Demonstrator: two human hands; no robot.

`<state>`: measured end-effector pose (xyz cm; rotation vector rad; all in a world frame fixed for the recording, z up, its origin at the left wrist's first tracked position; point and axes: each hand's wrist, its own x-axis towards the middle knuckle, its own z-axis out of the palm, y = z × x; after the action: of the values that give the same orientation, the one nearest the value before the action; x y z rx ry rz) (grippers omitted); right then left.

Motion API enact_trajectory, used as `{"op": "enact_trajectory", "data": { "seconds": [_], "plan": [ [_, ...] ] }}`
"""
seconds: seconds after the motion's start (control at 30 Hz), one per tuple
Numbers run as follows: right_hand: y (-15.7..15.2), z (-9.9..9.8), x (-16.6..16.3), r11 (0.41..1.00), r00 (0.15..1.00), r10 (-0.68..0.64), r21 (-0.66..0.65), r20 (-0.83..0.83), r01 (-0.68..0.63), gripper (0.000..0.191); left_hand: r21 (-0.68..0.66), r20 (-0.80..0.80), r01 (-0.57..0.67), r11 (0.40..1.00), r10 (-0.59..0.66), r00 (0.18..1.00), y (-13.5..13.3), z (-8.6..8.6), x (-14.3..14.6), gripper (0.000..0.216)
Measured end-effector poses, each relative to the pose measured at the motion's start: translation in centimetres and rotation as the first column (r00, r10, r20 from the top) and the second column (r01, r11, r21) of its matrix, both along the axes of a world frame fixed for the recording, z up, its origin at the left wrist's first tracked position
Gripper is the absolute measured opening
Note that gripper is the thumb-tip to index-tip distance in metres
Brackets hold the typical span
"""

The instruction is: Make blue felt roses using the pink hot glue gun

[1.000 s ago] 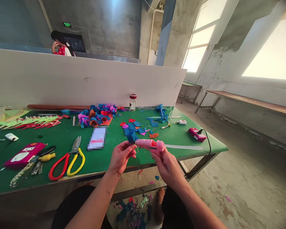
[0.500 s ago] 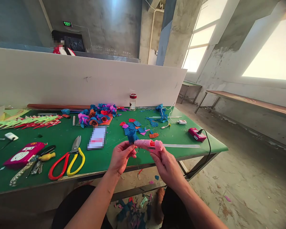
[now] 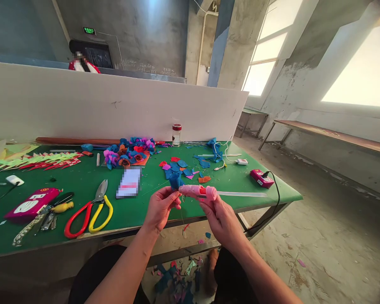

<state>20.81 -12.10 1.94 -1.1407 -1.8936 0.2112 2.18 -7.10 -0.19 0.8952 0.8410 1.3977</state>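
Observation:
My right hand (image 3: 220, 217) grips a pink glue gun (image 3: 199, 191) with a clear glue stick (image 3: 242, 194) jutting out of its back to the right. The gun's nozzle points left at a small blue felt flower (image 3: 175, 181) on a thin wire, pinched in the fingers of my left hand (image 3: 161, 207). Both hands hover over the front edge of the green table (image 3: 136, 207).
Red-and-yellow shears (image 3: 90, 211), keys, a pink power strip (image 3: 31, 204) and a card lie at left. Finished felt flowers (image 3: 129, 152), loose felt scraps (image 3: 180, 166), a small jar (image 3: 176, 135) and a pink charger (image 3: 261, 178) sit farther back. A white partition (image 3: 114, 105) backs the table; a person stands beyond it.
Almost nothing has changed: the glue gun and flower stay together, shifted only slightly. The person behind the partition has moved a little.

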Motion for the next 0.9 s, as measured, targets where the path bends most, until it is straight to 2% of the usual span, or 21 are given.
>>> {"op": "enact_trajectory", "data": {
  "seconds": [0.1,0.23,0.33,0.43,0.57,0.7,0.8,0.9],
  "plan": [
    [0.0,-0.1,0.1,0.999,0.998,0.01,-0.045,-0.06,-0.013,0.018,-0.01,0.015,-0.003,1.0,0.003,1.0,0.0,0.0,0.0,0.023],
    [0.3,-0.4,0.5,0.975,0.969,0.055,-0.195,-0.242,-0.105,0.025,-0.04,0.051,0.003,0.999,-0.001,0.999,0.1,-0.2,0.0,0.025],
    [0.6,-0.5,0.7,0.909,0.899,0.074,-0.341,-0.432,-0.239,0.037,-0.052,0.078,0.012,0.999,-0.008,0.997,0.2,-0.3,0.0,0.025],
    [0.8,-0.5,0.6,0.833,0.788,0.018,-0.427,-0.615,-0.352,0.042,-0.071,0.104,0.027,0.997,-0.02,0.994,0.3,-0.4,-0.1,0.026],
    [1.1,-0.9,0.6,0.763,0.654,-0.056,-0.454,-0.755,-0.46,0.041,-0.083,0.148,0.06,0.995,-0.047,0.988,0.4,-0.4,-0.2,0.027],
    [1.8,-1.7,0.7,0.742,0.568,-0.081,-0.43,-0.819,-0.514,0.038,-0.101,0.185,0.093,0.991,-0.073,0.98,0.4,-0.4,-0.1,0.027],
    [2.2,-2.1,0.7,0.742,0.54,-0.078,-0.411,-0.838,-0.529,0.038,-0.108,0.2,0.109,0.988,-0.086,0.976,0.5,-0.5,0.0,0.027],
    [2.4,-2.3,0.9,0.747,0.555,-0.079,-0.418,-0.828,-0.518,0.039,-0.109,0.21,0.127,0.986,-0.102,0.972,0.5,-0.5,-0.1,0.024]
  ]
}}
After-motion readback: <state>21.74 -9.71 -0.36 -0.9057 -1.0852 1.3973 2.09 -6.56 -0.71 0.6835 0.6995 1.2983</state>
